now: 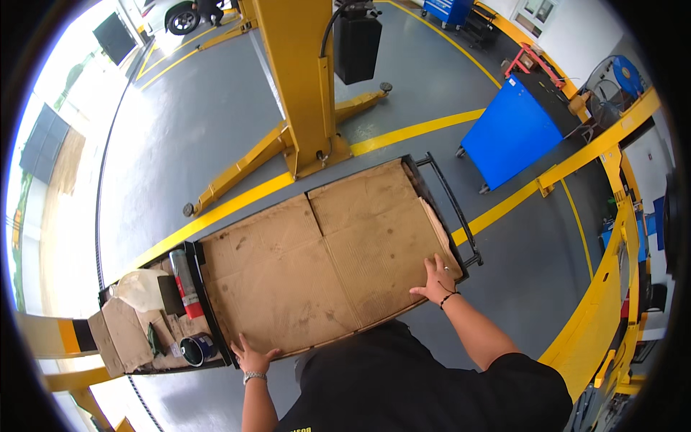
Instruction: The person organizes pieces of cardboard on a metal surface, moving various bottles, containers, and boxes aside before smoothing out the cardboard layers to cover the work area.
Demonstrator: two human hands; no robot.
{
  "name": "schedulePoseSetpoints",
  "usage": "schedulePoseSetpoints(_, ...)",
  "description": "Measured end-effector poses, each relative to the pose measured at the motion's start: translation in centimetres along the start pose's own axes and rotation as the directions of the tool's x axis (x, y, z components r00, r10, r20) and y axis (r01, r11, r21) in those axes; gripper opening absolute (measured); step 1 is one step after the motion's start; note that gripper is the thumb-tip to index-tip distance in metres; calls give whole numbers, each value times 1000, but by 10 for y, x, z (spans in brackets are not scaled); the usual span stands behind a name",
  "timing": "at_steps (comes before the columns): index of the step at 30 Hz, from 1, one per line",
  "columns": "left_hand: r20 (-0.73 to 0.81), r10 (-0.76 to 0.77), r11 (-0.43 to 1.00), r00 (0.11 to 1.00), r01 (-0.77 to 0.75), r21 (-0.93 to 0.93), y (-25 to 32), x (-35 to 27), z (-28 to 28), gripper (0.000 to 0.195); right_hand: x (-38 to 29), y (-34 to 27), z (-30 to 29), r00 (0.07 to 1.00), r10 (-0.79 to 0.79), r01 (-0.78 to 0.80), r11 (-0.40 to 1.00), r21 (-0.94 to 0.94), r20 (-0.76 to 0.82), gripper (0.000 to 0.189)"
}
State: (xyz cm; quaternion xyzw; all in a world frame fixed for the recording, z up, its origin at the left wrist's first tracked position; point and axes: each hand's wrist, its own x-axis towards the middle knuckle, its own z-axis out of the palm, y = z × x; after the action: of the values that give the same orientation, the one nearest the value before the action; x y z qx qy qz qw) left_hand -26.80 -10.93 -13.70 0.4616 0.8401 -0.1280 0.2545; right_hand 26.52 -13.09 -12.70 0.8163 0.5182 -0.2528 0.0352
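Note:
A long black-framed cart lies before me, its top covered with stained, creased cardboard (pixel 280 270). At the near left corner, my left hand (pixel 252 358) rests with spread fingers on the cardboard's edge. My right hand (pixel 436 281) lies fingers apart on the cardboard near its right end, close to the black tubular handle (pixel 452 202). Neither hand grips anything. Past a black divider at the left end, a cardboard-lined section holds a translucent plastic jug (pixel 141 289), a red-and-grey cylindrical container (pixel 185 283), an open dark blue tin (pixel 197 348) and a crumpled dark green item (pixel 155 340).
A yellow vehicle-lift post (pixel 299 70) with low arms stands just beyond the cart. To the right are a blue wheeled cabinet (pixel 513 135), a fan (pixel 607 100) and yellow lift parts (pixel 588 313). A person (pixel 209 9) is beside a car (pixel 171 13) at far left.

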Motion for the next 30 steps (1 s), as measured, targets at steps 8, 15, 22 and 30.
schedulePoseSetpoints(8, -206, 20, 983, 978, -57, -174, -29, 28, -12, 106, -6, 41, 7, 979, 173, -167, 984, 56, -108, 91)
schedulePoseSetpoints(15, 45, 228, 247, 973, -13, -969, -90, 29, -35, 62, -31, 10, -12, 989, -151, 149, 972, -182, 4, 88)
schedulePoseSetpoints(22, -81, 476, -440, 876, 158, -884, -110, -42, -31, 85, -28, -91, 35, 701, -711, 672, 638, 376, -45, 90)
schedulePoseSetpoints(30, -183, 979, -201, -95, -629, -751, 109, -145, -147, 77, -95, -158, 13, 607, -746, 738, 401, 543, -274, 57)
